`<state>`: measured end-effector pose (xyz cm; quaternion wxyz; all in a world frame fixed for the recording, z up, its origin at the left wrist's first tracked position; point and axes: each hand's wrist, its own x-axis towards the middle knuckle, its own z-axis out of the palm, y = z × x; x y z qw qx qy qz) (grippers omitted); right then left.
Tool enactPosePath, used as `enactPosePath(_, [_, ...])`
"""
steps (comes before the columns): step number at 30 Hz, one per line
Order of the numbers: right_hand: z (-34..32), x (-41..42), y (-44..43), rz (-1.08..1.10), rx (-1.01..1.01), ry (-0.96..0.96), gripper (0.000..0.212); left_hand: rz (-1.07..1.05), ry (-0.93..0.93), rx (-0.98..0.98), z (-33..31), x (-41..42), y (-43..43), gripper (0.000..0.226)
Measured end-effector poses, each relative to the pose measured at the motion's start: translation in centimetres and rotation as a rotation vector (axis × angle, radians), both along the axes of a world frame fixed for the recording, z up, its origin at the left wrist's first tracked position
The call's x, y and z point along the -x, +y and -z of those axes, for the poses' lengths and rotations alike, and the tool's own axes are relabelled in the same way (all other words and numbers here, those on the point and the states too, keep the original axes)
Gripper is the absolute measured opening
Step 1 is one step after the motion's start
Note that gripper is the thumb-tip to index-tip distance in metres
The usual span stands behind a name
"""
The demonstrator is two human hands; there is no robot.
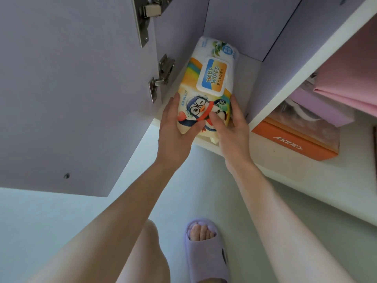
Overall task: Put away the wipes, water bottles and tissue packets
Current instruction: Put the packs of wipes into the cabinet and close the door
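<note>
Head cam has your left hand (175, 129) and right hand (231, 129), fingers (173, 104) gripping the baby wipes pack (204, 88), so push it flat and square onto the cabinet shelf (247, 82).

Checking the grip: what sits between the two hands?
In the head view, the baby wipes pack lies between the left hand and right hand, both gripping its near end.

"BABY WIPES" on wipes pack (206, 92); "Maries" on orange box (293, 141).
</note>
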<state>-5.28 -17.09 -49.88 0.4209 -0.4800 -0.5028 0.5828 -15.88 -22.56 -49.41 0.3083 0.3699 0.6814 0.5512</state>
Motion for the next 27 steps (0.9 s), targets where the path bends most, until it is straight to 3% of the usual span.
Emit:
enactPosePath(7, [0.6, 0.5, 1.0, -0.014, 0.0, 0.037, 0.06, 0.013, -0.025, 0.001, -0.1, 0.7, 1.0, 0.066])
enactPosePath(21, [0.4, 2.0, 4.5, 0.002, -0.024, -0.03, 0.059, -0.091, 0.094, 0.025, 0.8, 0.9, 4.2, 0.069])
enactPosePath(27, [-0.2, 1.9, 4.6, -0.025, -0.073, -0.07, 0.061, -0.115, 0.342, 0.06, 1.2, -1.2, 1.6, 0.066])
